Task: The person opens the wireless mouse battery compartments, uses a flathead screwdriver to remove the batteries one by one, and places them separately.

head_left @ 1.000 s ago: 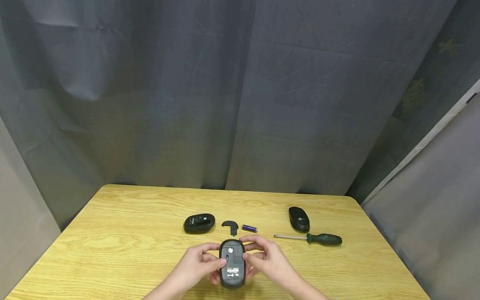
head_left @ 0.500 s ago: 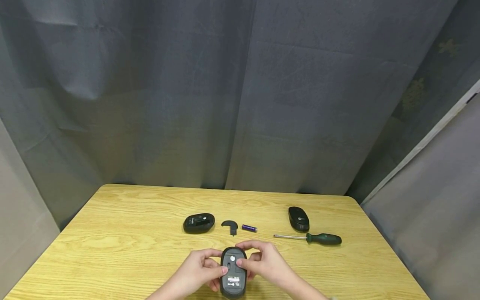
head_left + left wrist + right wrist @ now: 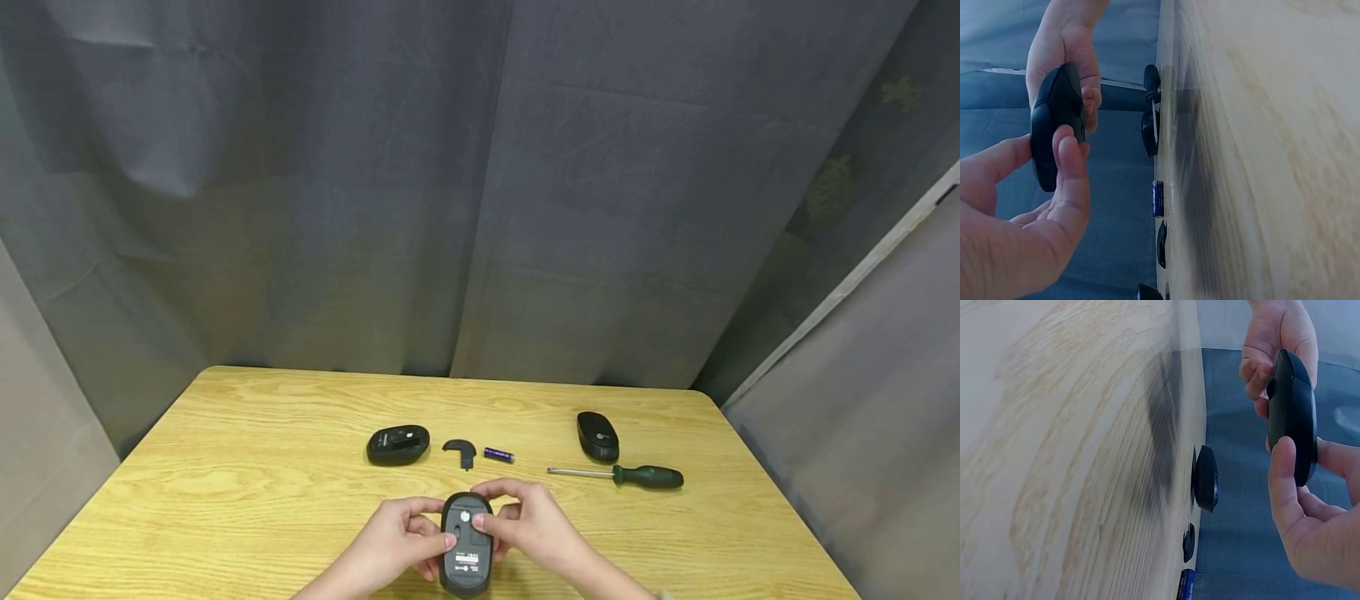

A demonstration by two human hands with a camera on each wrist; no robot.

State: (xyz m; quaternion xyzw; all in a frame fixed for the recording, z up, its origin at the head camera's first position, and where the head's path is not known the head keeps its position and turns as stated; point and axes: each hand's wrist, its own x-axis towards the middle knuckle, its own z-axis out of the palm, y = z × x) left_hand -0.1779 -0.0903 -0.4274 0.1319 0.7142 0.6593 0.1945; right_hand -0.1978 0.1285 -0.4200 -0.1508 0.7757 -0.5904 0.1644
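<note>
A black computer mouse is held just above the table, its labelled underside turned up toward the head camera. My left hand grips one long side, the thumb lying on the underside. On the other side my right hand holds it with the thumb pressed on the underside near its far end and the index finger at the far edge. Both wrist views show the mouse edge-on, raised off the wood and pinched between fingers and thumbs. The surface under the right thumb is hidden.
Beyond the hands lie a second mouse, upside down with an open battery slot, a loose black battery cover and a blue battery. Farther right are a third mouse and a green-handled screwdriver. A grey curtain hangs behind the table.
Both hands have brought the mouse slightly nearer the person. My right thumb has moved from the mouse's side edge inward and toward the far end of its underside. The last half second shows little movement.
</note>
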